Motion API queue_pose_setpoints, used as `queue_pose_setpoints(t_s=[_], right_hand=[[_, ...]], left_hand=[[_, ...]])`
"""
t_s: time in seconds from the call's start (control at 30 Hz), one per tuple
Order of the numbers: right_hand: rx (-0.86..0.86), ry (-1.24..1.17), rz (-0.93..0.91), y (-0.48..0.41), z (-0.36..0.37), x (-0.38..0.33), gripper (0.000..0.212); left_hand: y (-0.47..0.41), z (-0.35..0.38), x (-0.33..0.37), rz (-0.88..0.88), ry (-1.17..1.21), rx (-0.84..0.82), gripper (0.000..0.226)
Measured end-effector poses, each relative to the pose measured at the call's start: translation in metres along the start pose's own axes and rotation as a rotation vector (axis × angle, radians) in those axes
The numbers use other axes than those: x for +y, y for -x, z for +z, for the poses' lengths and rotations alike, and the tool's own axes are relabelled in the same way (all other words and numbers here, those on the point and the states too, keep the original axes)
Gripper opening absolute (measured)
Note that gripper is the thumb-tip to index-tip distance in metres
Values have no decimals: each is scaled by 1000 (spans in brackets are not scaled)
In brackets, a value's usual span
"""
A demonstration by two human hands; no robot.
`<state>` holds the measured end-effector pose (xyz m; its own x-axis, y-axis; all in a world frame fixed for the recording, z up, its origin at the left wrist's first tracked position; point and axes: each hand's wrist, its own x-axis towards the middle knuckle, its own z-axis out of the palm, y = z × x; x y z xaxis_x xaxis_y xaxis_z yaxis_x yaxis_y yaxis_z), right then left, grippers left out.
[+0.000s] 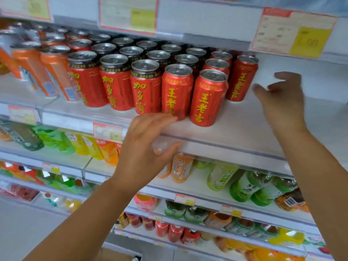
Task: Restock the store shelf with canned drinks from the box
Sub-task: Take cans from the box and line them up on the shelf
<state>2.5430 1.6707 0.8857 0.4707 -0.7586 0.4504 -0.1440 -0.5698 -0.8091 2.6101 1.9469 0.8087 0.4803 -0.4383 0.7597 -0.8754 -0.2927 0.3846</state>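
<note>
Red drink cans with yellow characters stand in rows on the white shelf (244,129). The front right cans are one (208,98), its left neighbour (177,91) and one further back right (242,78). My left hand (146,147) rests on the shelf's front edge, fingertips touching the base of the left neighbour can, holding nothing. My right hand (282,97) hovers over the bare right part of the shelf with fingers spread and relaxed, empty, just right of the back right can. No box is in view.
Orange cartons (54,72) stand left of the cans. Price tags (293,32) hang from the shelf above. Lower shelves hold green and orange bottles (244,187) and more red cans (175,232). The shelf right of the cans is bare.
</note>
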Motion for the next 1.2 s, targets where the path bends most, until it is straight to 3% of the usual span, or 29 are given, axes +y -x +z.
queue_pose_setpoints(t_s=[0.07, 0.13, 0.2, 0.27, 0.4, 0.57, 0.67, 0.73, 0.83, 0.97, 1.07, 1.2], right_hand=[[58, -147, -163, 51, -8, -9, 28], [-60, -223, -212, 108, -3, -13, 29], [-289, -266, -212, 168, 18, -16, 32], [-571, -277, -186, 225, 54, -9, 17], [-1192, -55, -39, 333, 152, 51, 20], [-1546, 302, 73, 454, 253, 191, 35], [-1615, 460, 65, 515, 314, 276, 29], [-1659, 544, 30, 553, 352, 331, 30], [-1667, 572, -25, 606, 404, 411, 32], [-1690, 657, -187, 658, 456, 493, 19], [-1710, 835, -357, 680, 476, 529, 41], [-1772, 1055, -351, 700, 489, 562, 79]], left_hand=[[35, -22, -11, -57, -40, 40, 33], [84, -39, -37, -244, -49, -37, 27], [144, -50, -66, -526, -83, -184, 30], [206, -60, -89, -849, -112, -331, 32], [326, -69, -108, -1372, -78, -588, 36], [490, -43, -122, -1779, -36, -689, 44], [577, -2, -144, -1933, 68, -739, 34], [636, 34, -165, -2023, 85, -705, 40], [711, 88, -202, -2043, 84, -740, 43], [792, 159, -236, -2080, 93, -664, 48], [824, 199, -239, -2151, 200, -563, 67], [844, 239, -246, -2203, 150, -557, 78]])
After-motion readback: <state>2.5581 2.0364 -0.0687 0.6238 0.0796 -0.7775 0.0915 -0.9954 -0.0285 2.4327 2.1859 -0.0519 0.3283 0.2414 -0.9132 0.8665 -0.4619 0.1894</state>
